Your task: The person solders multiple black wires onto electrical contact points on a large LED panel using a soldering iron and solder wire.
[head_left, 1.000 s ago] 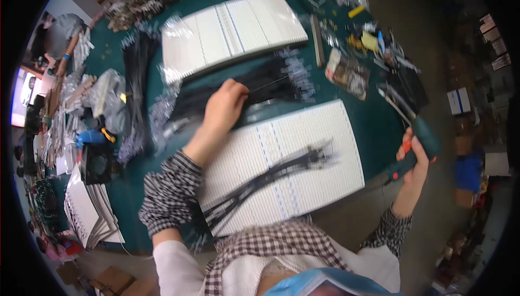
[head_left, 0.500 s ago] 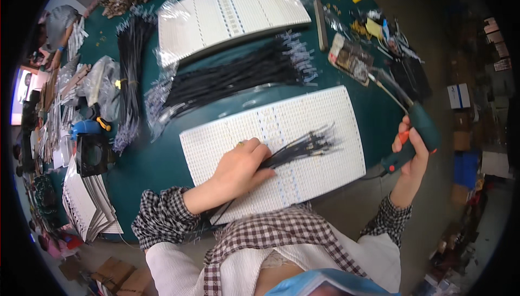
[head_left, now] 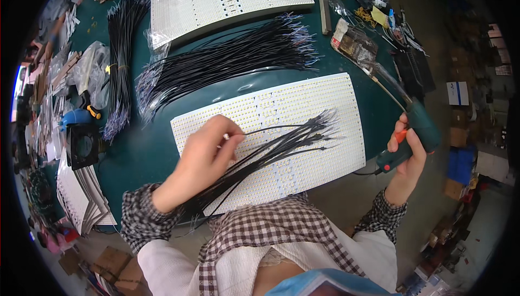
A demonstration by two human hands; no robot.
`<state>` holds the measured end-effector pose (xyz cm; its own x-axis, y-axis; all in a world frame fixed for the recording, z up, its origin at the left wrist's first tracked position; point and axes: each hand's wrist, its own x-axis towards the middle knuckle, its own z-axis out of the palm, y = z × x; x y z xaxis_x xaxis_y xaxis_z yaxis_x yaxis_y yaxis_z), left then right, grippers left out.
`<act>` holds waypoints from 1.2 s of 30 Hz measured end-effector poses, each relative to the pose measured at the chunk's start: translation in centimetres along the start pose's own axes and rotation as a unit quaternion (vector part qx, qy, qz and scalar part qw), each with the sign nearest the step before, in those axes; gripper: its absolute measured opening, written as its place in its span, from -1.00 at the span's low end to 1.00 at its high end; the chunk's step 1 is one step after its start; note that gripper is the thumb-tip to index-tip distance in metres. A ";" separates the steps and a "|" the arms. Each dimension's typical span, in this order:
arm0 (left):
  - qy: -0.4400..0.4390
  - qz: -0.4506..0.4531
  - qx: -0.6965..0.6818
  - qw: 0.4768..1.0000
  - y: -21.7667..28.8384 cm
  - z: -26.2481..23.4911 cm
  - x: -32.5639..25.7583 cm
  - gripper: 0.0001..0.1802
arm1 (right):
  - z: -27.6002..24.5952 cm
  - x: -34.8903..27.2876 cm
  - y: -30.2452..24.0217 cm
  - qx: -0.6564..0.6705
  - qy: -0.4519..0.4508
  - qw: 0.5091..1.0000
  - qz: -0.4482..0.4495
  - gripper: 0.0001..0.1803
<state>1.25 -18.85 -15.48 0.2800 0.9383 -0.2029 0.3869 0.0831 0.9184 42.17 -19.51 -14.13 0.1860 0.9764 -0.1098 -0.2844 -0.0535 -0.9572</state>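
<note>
Black wires [head_left: 254,159] lie loosely bunched across white board [head_left: 346,120]; left hand [head_left: 207,152], over board, pinches single wire [head_left: 271,129]; right hand [head_left: 410,155], right of board, clamped round green soldering gun [head_left: 424,128].

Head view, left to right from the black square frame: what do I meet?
Black square frame, tied black wire bundle, left hand pinching a black wire, narrow bar, right hand holding the green tool, white box with blue stripe.
</note>
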 end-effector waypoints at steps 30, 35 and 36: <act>0.085 0.097 0.268 0.955 -3.6 -1.7 -0.2 -0.82 | 2.3 1.0 2.2 -0.010 -0.048 0.999 0.006 -0.52; 0.069 0.143 0.237 0.958 -1.9 1.2 5.2 -0.79 | 3.7 0.3 2.3 -0.021 -0.064 0.998 0.014 -0.52; 0.084 0.144 0.217 0.962 -2.7 2.0 6.9 -0.77 | 3.8 0.2 2.3 -0.028 -0.063 0.998 0.011 -0.51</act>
<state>3.91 -13.29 -20.02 0.2981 0.9456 0.1304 0.6556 -0.3021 0.6920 38.00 -18.61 -15.29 0.0600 0.9933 -0.0991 -0.2342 -0.0825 -0.9687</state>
